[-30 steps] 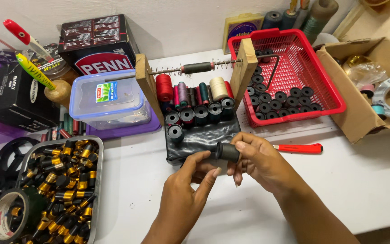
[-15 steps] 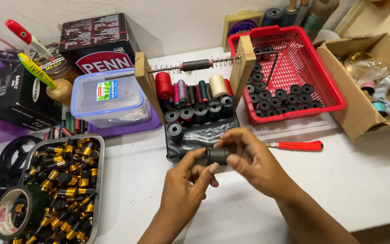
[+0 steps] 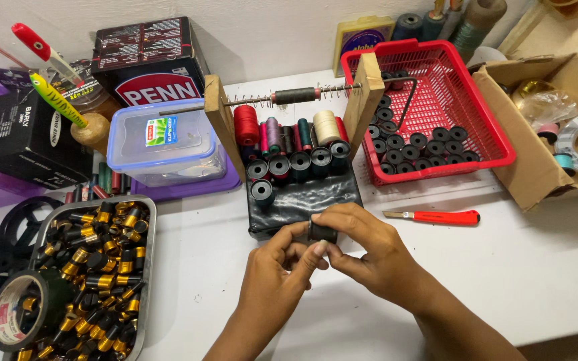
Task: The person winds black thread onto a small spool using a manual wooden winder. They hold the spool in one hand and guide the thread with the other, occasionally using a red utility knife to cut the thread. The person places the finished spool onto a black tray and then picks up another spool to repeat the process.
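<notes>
One small black spool (image 3: 321, 232) sat pinched between both hands, above the white table (image 3: 536, 267). The left hand (image 3: 281, 267) gripped it from below with thumb and fingertips; the right hand (image 3: 369, 251) curled over it from the right, also grasping. Just behind lay a black pouch (image 3: 302, 200) beneath a wooden thread rack (image 3: 289, 124). A red-handled knife (image 3: 436, 216) rested to the right, near a red basket (image 3: 490, 134).

Small black cylindrical spool (image 3: 321, 232), lying sideways, pinched between both hands' fingertips, just above the white table
</notes>
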